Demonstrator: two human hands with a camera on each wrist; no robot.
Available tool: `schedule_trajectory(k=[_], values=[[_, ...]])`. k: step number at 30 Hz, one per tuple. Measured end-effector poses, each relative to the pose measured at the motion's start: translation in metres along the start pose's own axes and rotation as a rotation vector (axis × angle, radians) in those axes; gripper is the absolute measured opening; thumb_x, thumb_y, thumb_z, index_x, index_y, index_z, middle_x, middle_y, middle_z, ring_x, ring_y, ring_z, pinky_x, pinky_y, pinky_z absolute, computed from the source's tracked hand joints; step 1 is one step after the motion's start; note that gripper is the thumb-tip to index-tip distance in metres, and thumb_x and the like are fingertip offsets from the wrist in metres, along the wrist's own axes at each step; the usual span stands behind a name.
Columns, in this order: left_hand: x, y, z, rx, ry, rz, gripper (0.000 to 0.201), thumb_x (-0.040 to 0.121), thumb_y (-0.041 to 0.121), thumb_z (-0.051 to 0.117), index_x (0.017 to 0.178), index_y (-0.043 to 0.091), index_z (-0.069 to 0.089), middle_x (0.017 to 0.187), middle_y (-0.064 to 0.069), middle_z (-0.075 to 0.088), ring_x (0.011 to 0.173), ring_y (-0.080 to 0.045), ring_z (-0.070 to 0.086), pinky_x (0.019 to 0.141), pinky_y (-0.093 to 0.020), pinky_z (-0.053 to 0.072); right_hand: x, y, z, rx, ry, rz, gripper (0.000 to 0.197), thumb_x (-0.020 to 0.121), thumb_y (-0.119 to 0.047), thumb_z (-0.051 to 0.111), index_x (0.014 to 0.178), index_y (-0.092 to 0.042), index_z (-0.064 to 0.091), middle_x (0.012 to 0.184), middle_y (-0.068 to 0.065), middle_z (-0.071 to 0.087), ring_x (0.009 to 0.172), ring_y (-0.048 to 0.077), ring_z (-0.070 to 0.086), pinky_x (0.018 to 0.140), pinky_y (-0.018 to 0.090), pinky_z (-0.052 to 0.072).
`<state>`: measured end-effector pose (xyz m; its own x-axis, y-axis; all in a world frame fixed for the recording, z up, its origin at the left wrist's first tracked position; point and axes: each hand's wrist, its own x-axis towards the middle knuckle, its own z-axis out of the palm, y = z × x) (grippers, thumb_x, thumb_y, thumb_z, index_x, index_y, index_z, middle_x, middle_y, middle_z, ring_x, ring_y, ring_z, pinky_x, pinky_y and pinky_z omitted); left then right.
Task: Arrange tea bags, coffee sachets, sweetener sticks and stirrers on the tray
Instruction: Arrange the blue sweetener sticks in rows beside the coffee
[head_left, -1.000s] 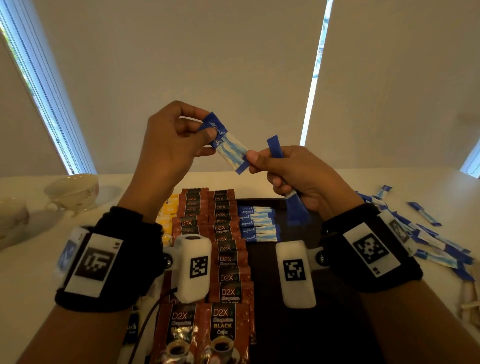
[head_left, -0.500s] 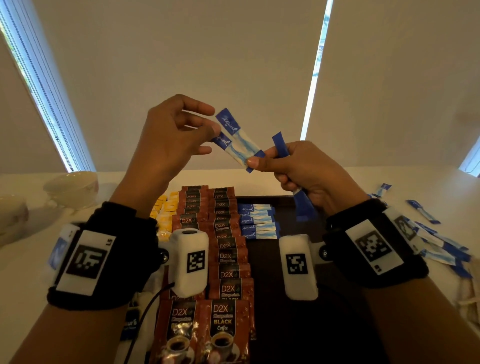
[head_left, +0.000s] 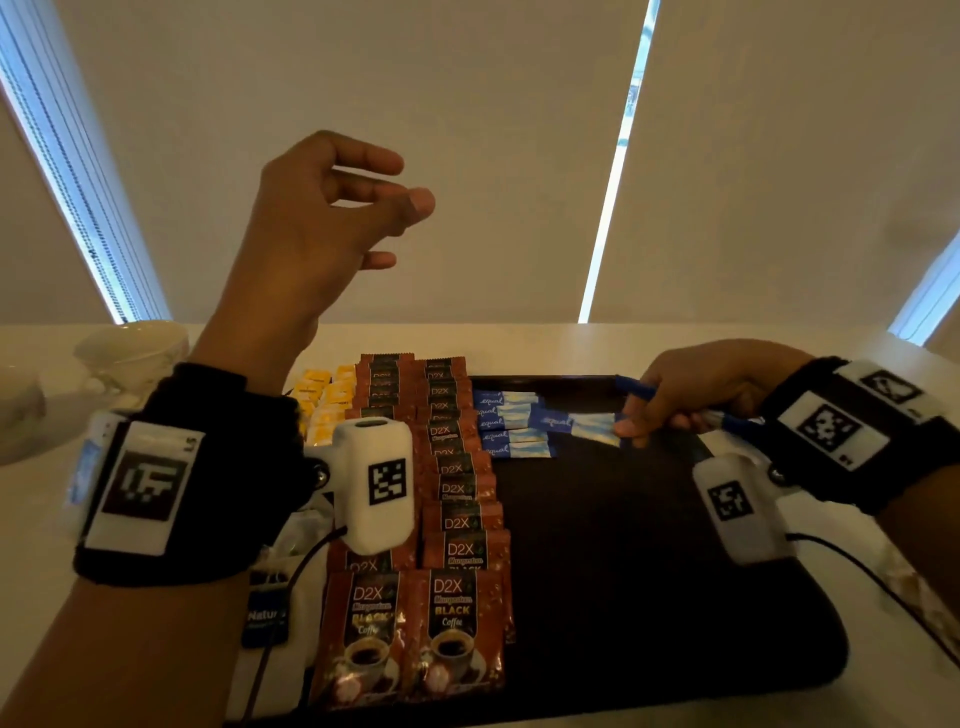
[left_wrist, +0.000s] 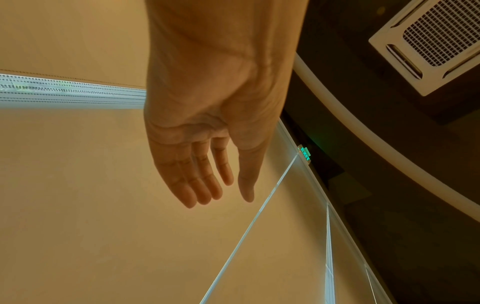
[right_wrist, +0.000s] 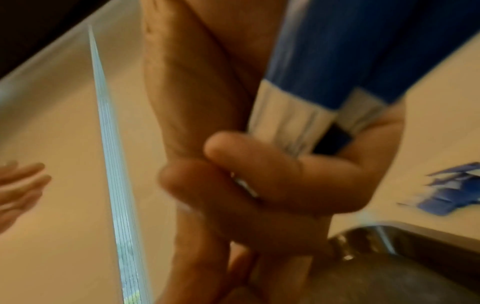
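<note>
A dark tray (head_left: 649, 571) lies on the white table. Two columns of brown coffee sachets (head_left: 457, 519) run down its left side, with yellow tea bags (head_left: 327, 400) at the far left. A short stack of blue sweetener sticks (head_left: 511, 426) lies beside the sachets at the back. My right hand (head_left: 691, 395) is low over the tray's back, pinching a blue sweetener stick (head_left: 576, 423) by its end next to that stack, with more sticks (right_wrist: 324, 61) bunched in its palm. My left hand (head_left: 332, 223) is raised in the air, fingers loose, holding nothing.
Two white teacups (head_left: 132, 353) stand at the back left of the table. A tea bag tag (head_left: 266, 618) lies by the tray's left edge. Loose blue sticks (right_wrist: 451, 191) lie on the table past the tray in the right wrist view. The tray's right half is bare.
My left hand let go of the stick and stayed up. My right hand dropped from chest height down to the tray's back, carrying the sticks to the stack.
</note>
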<state>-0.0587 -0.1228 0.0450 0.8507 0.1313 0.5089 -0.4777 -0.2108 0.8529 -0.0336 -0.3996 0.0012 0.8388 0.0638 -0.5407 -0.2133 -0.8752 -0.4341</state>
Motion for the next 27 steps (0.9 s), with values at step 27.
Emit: schedule_trajectory(k=[27], values=[[-0.003,0.005,0.000,0.071,-0.061,-0.043,0.057,0.062,0.048,0.072,0.112,0.025,0.056,0.098,0.000,0.069,0.087,-0.008,0.068,0.074,-0.031,0.058,0.043,-0.029,0.035,-0.173,-0.049,0.019,0.035,0.084,-0.028,0.067,0.111,-0.005,0.065,0.070,-0.005,0.066,0.049,0.004,0.040,0.041,0.013,0.032]])
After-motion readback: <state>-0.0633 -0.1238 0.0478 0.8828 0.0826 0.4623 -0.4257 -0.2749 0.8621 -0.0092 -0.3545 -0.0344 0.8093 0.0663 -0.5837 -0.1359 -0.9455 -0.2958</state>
